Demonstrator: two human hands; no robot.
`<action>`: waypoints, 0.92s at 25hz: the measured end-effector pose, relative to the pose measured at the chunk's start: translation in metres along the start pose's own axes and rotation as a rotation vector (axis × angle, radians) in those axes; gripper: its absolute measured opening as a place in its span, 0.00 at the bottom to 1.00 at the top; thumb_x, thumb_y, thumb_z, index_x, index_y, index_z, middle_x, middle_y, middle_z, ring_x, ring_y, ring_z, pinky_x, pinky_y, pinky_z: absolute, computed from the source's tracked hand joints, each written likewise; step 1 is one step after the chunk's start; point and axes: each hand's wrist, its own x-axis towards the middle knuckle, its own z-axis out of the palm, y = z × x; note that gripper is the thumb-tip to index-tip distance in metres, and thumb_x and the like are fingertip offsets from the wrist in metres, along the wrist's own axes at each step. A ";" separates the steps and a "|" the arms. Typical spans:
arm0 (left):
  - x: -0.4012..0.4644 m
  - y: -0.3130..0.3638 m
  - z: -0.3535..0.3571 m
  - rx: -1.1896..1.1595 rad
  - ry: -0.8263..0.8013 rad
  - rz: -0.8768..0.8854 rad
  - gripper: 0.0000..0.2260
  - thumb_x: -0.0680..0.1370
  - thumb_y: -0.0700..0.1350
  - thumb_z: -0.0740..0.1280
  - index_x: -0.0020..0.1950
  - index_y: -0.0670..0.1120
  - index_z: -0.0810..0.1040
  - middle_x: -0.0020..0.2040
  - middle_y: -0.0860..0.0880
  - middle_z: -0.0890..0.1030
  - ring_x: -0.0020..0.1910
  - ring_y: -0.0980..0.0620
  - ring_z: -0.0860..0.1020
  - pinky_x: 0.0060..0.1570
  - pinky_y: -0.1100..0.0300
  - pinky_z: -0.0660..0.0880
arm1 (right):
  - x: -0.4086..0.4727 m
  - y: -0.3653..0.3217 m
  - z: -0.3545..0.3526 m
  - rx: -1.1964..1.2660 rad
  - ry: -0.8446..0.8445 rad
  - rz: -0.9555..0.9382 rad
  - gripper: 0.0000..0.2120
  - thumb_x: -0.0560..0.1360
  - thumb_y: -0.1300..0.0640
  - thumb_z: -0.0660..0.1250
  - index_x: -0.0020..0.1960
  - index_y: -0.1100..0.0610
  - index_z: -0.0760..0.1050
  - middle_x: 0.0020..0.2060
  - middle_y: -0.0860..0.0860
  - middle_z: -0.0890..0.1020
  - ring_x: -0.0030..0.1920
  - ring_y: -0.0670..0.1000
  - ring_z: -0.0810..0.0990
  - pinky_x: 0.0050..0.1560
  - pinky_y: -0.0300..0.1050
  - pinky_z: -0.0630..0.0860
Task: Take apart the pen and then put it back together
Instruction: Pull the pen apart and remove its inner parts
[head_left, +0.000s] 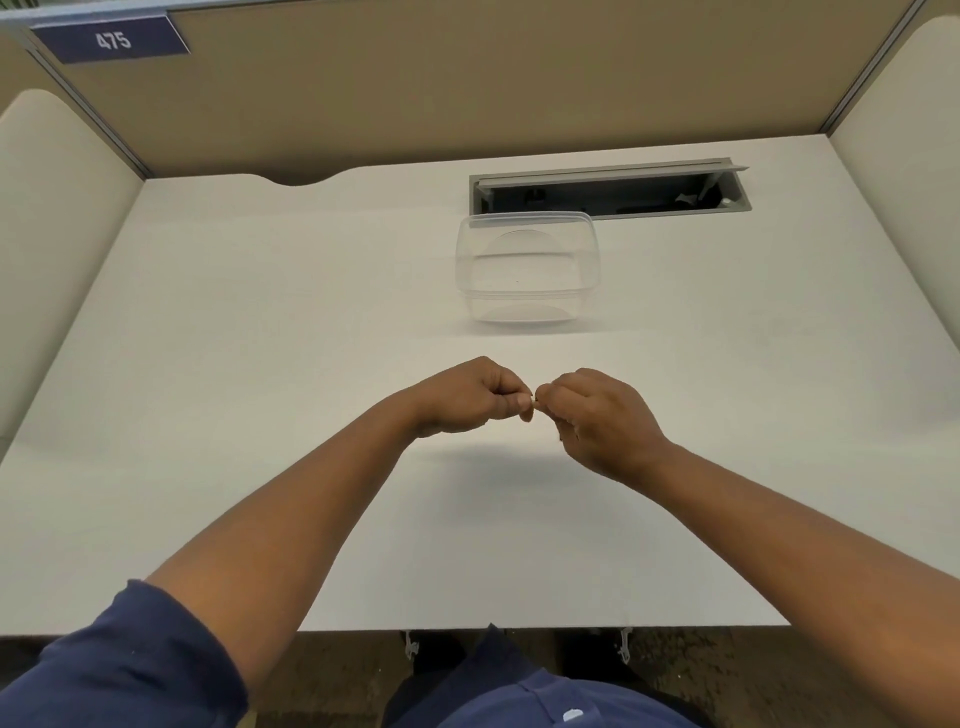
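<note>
Both my hands are raised over the middle of the white desk (260, 364), fists nearly touching. My left hand (467, 397) and my right hand (597, 421) are each closed around an end of the pen (534, 401). Only a tiny light sliver of the pen shows in the gap between the thumbs. The rest of the pen is hidden inside my fingers, so I cannot tell whether it is whole or in parts.
A clear, empty plastic container (527, 265) stands on the desk beyond my hands. Behind it is an open grey cable tray (608, 192) sunk in the desk. Beige partition walls enclose the back and sides. The desk's front edge is near my body.
</note>
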 end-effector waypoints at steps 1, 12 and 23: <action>0.002 0.000 0.001 0.069 0.052 0.016 0.09 0.83 0.51 0.64 0.49 0.53 0.84 0.48 0.55 0.84 0.54 0.52 0.79 0.53 0.56 0.75 | 0.003 -0.003 -0.002 0.111 -0.011 0.117 0.05 0.78 0.61 0.68 0.45 0.57 0.81 0.33 0.49 0.79 0.33 0.54 0.75 0.31 0.46 0.73; 0.009 -0.015 0.008 0.865 0.468 0.548 0.14 0.82 0.52 0.58 0.46 0.52 0.82 0.32 0.53 0.73 0.33 0.48 0.72 0.29 0.56 0.68 | 0.032 -0.009 -0.035 1.355 -0.450 1.279 0.09 0.80 0.58 0.66 0.44 0.61 0.80 0.32 0.53 0.80 0.30 0.48 0.74 0.31 0.37 0.74; 0.002 0.004 -0.006 0.262 0.014 0.038 0.09 0.83 0.51 0.64 0.46 0.56 0.82 0.40 0.66 0.80 0.42 0.65 0.75 0.43 0.63 0.70 | 0.007 -0.011 -0.009 0.436 -0.122 0.394 0.10 0.80 0.56 0.65 0.42 0.53 0.83 0.29 0.50 0.76 0.32 0.51 0.71 0.33 0.46 0.71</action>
